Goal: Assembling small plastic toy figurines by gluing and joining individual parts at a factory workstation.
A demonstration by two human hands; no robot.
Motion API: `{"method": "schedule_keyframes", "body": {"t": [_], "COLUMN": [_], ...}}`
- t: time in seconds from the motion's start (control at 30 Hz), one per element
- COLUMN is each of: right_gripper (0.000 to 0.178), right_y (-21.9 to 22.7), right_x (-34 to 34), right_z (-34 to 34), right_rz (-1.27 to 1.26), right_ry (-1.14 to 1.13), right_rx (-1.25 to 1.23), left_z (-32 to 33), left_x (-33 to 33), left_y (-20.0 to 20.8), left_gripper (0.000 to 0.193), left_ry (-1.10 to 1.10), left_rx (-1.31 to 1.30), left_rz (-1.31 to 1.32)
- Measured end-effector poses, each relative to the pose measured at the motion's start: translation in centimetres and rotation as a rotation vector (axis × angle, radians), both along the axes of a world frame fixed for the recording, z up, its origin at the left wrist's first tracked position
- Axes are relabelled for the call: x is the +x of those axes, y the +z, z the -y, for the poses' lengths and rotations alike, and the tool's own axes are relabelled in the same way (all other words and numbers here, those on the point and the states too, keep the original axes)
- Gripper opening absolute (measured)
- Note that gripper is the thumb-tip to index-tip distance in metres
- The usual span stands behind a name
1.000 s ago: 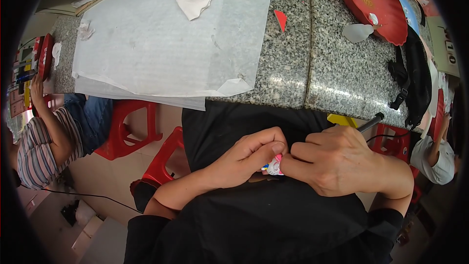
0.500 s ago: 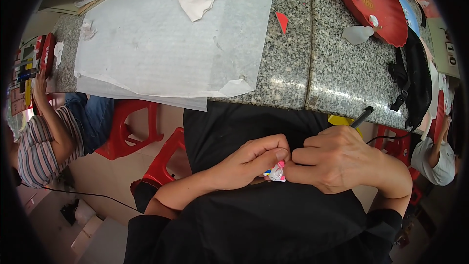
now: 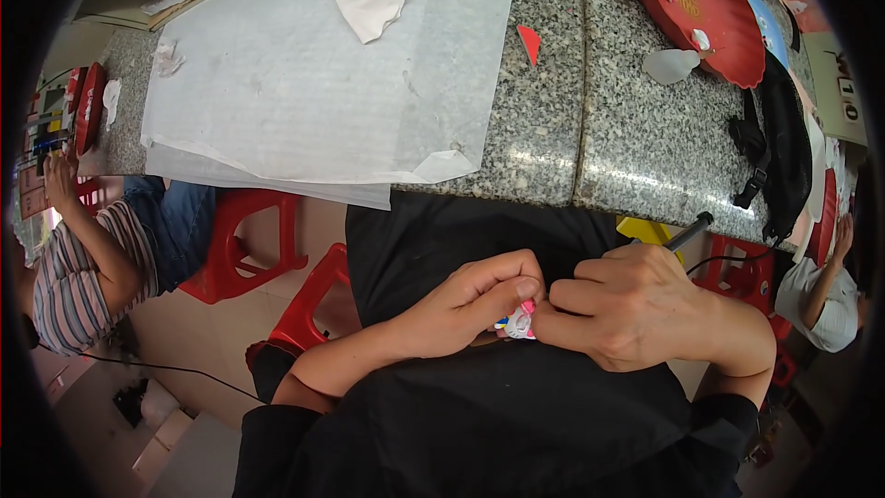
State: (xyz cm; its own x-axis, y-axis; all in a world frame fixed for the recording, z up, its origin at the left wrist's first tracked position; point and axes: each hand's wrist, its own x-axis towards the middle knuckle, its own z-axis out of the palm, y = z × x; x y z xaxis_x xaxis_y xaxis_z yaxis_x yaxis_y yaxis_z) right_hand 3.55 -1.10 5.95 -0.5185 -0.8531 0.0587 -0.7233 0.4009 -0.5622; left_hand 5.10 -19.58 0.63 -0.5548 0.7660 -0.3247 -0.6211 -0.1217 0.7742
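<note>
Over my black-clad lap, my left hand (image 3: pixel 470 304) is closed, with thumb and fingers pinching a small white figurine (image 3: pixel 520 322) with pink, blue and yellow parts. My right hand (image 3: pixel 627 306) is closed around a dark, pen-like tool (image 3: pixel 687 234). Its black rear end sticks up past the knuckles toward the table edge. The tool's working tip is hidden behind the right fingers, which meet the left hand at the figurine. Fingers cover much of the figurine.
A speckled stone table (image 3: pixel 539 129) lies ahead, bearing white paper sheets (image 3: pixel 277 83), a cloth (image 3: pixel 364 5), a red scrap (image 3: pixel 529 44), a red tray (image 3: pixel 728 51) with white pieces, a translucent bottle (image 3: pixel 671 66) and a black strapped bag (image 3: pixel 784 157). Red stools (image 3: pixel 244 249) and a co-worker (image 3: pixel 101 267) are left.
The tool's rear end has dipped slightly and shifted right in my right hand. The figurine has turned a little between my fingers. At left, the co-worker's hand has moved down.
</note>
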Motion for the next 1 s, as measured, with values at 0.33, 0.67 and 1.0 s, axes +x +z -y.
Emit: {"method": "schedule_keyframes", "body": {"t": [0.33,0.67,1.0], "right_gripper": [0.009,0.016,0.024], "right_y": [-0.9,-1.7,-2.1], "right_x": [0.8,1.8,1.6], "right_z": [0.2,0.8,0.4], "right_rz": [0.327,0.336,0.19], "right_ry": [-0.381,-0.586,-0.504], "right_rx": [-0.242,-0.312,-0.305], "left_z": [0.1,0.0,-0.3], "left_x": [0.5,0.4,0.3], "left_y": [0.1,-0.4,-0.6], "left_gripper": [0.014,0.013,0.012], "left_ry": [0.275,0.363,0.415], "left_rx": [-0.127,-0.202,-0.285], "left_rz": [-0.337,-0.497,-0.468]}}
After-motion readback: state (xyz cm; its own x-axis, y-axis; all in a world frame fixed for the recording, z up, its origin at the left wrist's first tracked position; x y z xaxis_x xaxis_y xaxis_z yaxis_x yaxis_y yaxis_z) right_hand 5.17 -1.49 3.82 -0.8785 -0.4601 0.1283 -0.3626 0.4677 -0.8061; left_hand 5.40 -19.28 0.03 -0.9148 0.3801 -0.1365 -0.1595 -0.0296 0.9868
